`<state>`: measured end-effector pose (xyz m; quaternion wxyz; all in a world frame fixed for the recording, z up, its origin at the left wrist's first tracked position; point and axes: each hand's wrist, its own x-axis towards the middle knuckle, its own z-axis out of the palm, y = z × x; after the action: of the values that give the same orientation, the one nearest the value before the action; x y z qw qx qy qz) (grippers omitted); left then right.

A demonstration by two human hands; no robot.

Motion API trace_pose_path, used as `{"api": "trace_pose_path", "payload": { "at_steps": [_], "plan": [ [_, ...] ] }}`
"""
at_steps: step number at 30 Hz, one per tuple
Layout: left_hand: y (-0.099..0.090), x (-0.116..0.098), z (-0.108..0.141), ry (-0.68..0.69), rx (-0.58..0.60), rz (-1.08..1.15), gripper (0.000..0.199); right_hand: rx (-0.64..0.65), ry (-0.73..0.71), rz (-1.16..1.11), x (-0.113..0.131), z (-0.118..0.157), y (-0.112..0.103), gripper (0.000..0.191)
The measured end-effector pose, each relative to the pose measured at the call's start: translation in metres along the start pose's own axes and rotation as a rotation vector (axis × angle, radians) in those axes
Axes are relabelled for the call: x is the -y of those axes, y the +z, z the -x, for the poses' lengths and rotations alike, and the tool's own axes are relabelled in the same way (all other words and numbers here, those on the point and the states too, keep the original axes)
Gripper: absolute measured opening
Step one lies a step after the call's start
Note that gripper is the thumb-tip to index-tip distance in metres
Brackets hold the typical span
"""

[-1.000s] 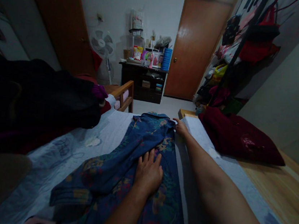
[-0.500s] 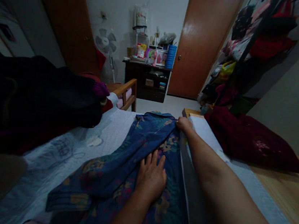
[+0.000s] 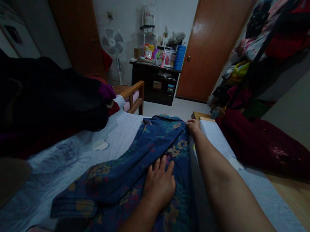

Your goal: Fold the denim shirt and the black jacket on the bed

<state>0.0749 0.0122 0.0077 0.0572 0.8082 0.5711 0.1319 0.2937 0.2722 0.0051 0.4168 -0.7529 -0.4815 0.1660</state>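
A dark blue floral shirt (image 3: 125,172) lies spread lengthwise on the bed, collar at the far end. One sleeve is folded diagonally across its front, with the cuff toward the near left. My left hand (image 3: 160,182) rests flat on the shirt's body, fingers stretched and slightly apart, beside the folded sleeve. Farther away, my right hand (image 3: 194,127) is at the shirt's far right shoulder, its fingertips closed on the fabric edge. The fingertips there are small and dim.
A pale sheet (image 3: 125,127) covers the bed. Dark clothing (image 3: 44,95) is heaped at left, and a maroon cushion (image 3: 269,149) lies at right. Beyond are a wooden chair (image 3: 135,91), a black cabinet (image 3: 150,79), a fan (image 3: 113,43) and a door (image 3: 211,44). Bags hang at right.
The whole view has shifted slightly, moving the scene a little right. My left hand stays flat on the shirt; my right hand remains at the shoulder, its fingers looking slightly looser.
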Motion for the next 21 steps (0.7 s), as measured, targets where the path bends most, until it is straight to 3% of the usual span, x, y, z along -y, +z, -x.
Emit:
{"api": "trace_pose_path", "payload": {
  "at_steps": [5, 12, 17, 21],
  "plan": [
    [-0.001, 0.0, 0.0, -0.002, 0.0, 0.019, 0.052, -0.009, -0.005, 0.133, 0.0, 0.014, 0.003, 0.023],
    [0.0, 0.001, 0.001, 0.015, -0.042, 0.016, 0.051, -0.098, -0.063, 0.325, 0.013, 0.048, -0.012, 0.041],
    [0.0, 0.001, 0.002, 0.018, -0.053, 0.006, 0.05, 0.097, -0.205, 0.425, 0.007, 0.088, -0.004, 0.037],
    [0.002, 0.001, 0.002, 0.02, -0.043, 0.001, 0.051, 0.225, -0.283, 0.507, 0.0, 0.101, 0.001, 0.047]
  ]
}}
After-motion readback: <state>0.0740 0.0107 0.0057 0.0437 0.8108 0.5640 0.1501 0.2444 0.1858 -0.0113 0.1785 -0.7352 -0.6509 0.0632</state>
